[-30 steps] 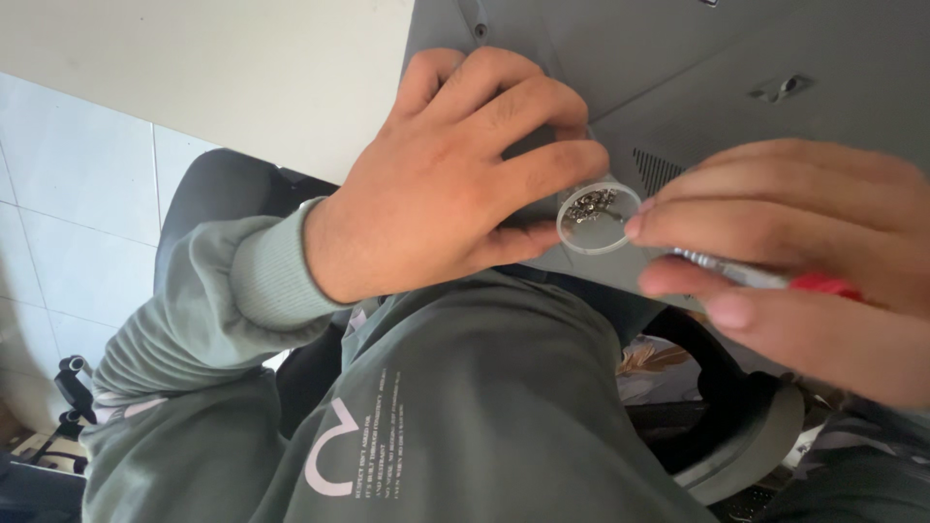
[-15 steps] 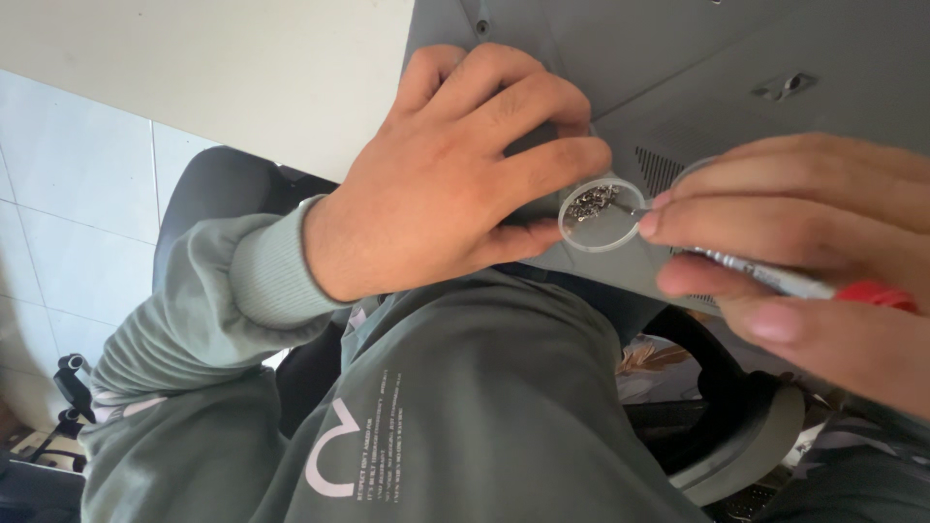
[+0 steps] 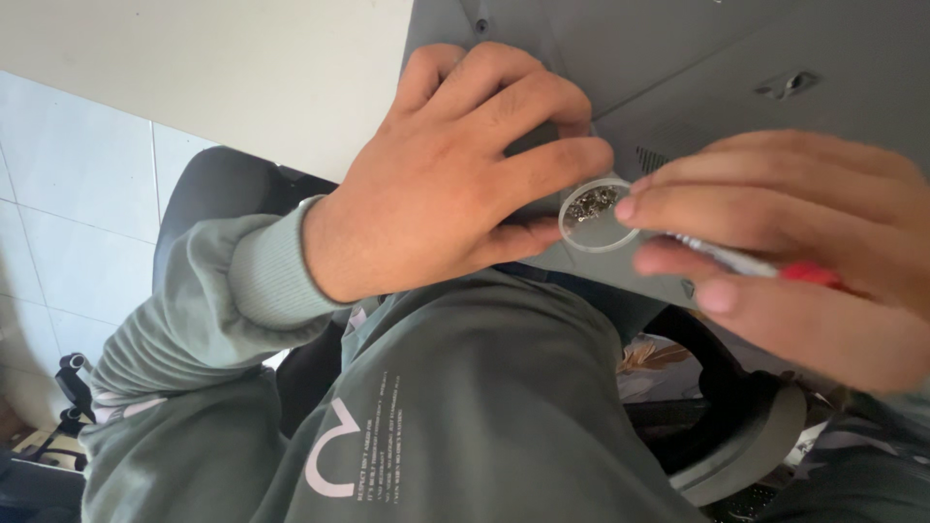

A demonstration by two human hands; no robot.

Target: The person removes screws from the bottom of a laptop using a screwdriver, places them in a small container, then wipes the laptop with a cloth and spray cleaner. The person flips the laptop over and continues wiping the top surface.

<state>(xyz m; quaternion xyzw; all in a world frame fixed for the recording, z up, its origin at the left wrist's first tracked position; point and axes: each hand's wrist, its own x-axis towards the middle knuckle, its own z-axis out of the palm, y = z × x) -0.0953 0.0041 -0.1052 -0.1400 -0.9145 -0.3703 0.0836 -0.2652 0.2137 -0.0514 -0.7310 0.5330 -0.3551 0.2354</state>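
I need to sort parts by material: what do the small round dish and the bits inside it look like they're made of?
The round dish looks like clear plastic, possibly glass: the grey panel shows through it. The bits inside look like metal, small, dark and glinting, probably screws.

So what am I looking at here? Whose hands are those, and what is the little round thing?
The picture comes from a camera worn on a person's head, looking down, so you see that person's own two bare hands. There is no machine here. The left hand, in a green sleeve, pinches a small clear round dish between thumb and finger. Inside it lies a little heap of tiny metal bits, too small to tell apart. The right hand holds a thin tool with a red handle, and its fingertip touches the dish's rim. Under the hands is a grey panel lying on a pale table. Below that you see the person's green top and a dark chair.
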